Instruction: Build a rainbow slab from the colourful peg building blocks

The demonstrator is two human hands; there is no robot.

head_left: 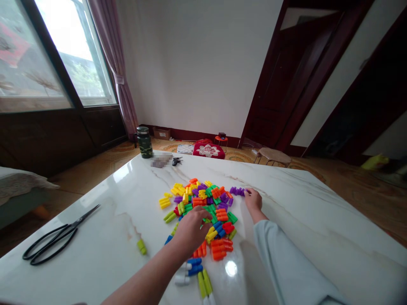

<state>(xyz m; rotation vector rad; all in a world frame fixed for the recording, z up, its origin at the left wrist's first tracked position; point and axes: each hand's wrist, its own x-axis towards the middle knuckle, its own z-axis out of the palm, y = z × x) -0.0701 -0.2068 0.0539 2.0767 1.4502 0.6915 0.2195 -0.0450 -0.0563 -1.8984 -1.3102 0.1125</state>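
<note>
A heap of colourful plastic building blocks point(199, 201), bullet-shaped and partly joined in rows, lies on the marble-patterned table point(127, 190). Over the near left part of the heap reaches my left hand point(192, 226), palm down, thumb and fingers apart just above green blocks point(210, 209); I see nothing held in it. To the right of the heap, my right hand point(253, 201) pinches the right end of a row of purple blocks point(237, 191) lying at the table's surface. Orange blocks point(221, 248) and blue-and-white blocks point(192, 267) lie nearer to me.
Black-handled scissors point(63, 235) lie at the left of the table. A single lime-green block point(141, 247) sits apart from the heap. At the far edge stand a dark green flask point(144, 142) and keys point(176, 161). A stool point(274, 155) stands beyond the table.
</note>
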